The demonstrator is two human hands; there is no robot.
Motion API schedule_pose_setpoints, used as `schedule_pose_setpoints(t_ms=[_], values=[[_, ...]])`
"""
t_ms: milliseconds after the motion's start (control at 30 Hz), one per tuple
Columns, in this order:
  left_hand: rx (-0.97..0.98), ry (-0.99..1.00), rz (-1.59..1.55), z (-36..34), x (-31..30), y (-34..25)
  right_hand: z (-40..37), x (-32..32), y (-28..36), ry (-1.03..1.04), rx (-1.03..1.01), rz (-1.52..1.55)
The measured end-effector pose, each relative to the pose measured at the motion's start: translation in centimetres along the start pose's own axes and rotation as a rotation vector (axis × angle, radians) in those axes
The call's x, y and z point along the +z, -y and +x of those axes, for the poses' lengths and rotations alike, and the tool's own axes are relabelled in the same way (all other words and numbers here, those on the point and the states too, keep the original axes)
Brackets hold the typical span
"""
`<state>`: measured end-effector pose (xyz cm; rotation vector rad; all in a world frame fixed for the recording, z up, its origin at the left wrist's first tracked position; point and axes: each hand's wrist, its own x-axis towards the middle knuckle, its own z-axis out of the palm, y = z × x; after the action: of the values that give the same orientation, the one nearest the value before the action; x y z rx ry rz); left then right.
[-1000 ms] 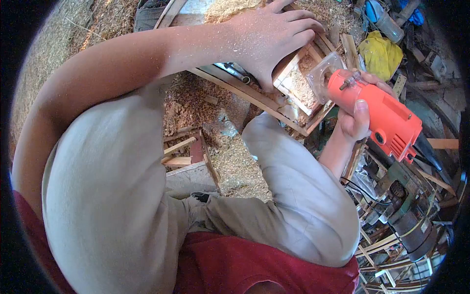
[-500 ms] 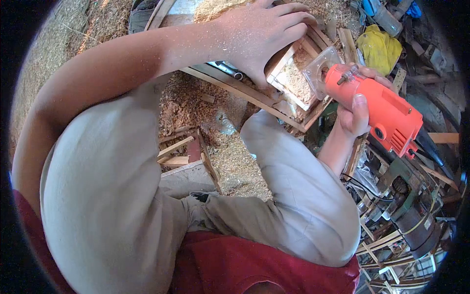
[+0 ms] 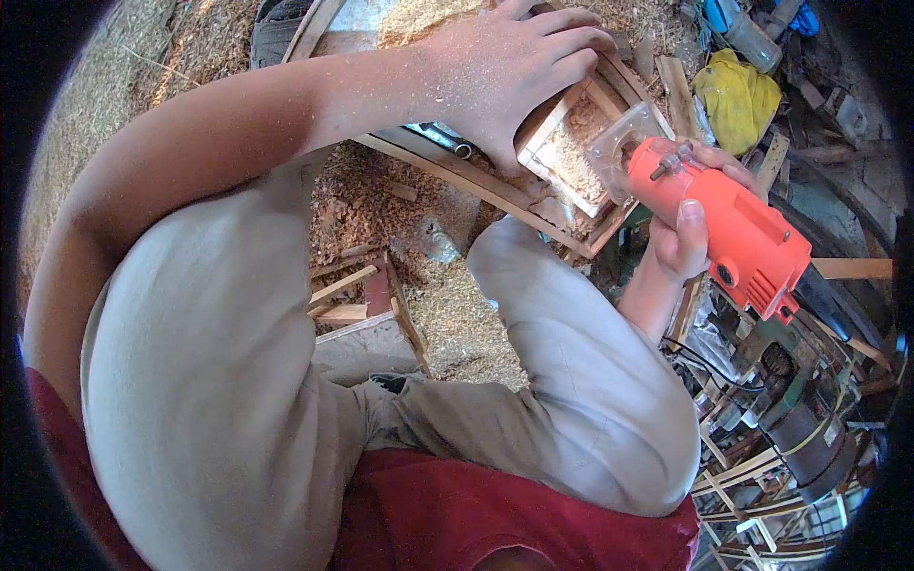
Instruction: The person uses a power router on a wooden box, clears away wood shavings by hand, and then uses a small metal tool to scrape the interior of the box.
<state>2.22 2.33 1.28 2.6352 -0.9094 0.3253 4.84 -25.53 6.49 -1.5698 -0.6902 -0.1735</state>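
Evidently braced for steadiness, the left hand (image 3: 500, 81) lies spread across a small wooden frame (image 3: 550, 127), fingers fanned over its far side and thumb down along the near one. Whether its grip pinches the wood or merely presses on it, I cannot tell. That frame sits at the corner of a larger wooden tray (image 3: 447, 169), whose raised edges probably help keep it from sliding. The right hand (image 3: 674, 246) has its grip clenched around the body of an orange trim router (image 3: 724, 224), thumb on the near side and fingers wrapping the far one; such a hold presumably gives control over the tool's tilt. The router's clear base plate (image 3: 609, 157) is right at the frame's right end, though whether the two touch is hard to make out. Its body slants away to the lower right, which leaves the black cord (image 3: 824, 300) trailing off behind, apart from the wood.

Pale sawdust (image 3: 576, 164) fills the frame's middle. Beneath the left forearm, a shiny metal tool (image 3: 441, 140) rests in the tray. Beyond the router lies a yellow cloth (image 3: 738, 100); nearer, a slatted crate (image 3: 367, 347) stands on the shavings-strewn floor (image 3: 466, 333).
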Motion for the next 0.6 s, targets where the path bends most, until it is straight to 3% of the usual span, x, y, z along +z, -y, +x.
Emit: schedule_pose_setpoints(t_ms=[133, 600], values=[[0.003, -0.006, 0.037, 0.0, 0.1, -0.1, -0.2, 0.2, 0.3, -0.021, -0.01, -0.119], [-0.005, -0.017, 0.079, 0.0, 1.2, 0.2, -1.5, 1.0, 1.5, 0.002, 0.023, -0.114]])
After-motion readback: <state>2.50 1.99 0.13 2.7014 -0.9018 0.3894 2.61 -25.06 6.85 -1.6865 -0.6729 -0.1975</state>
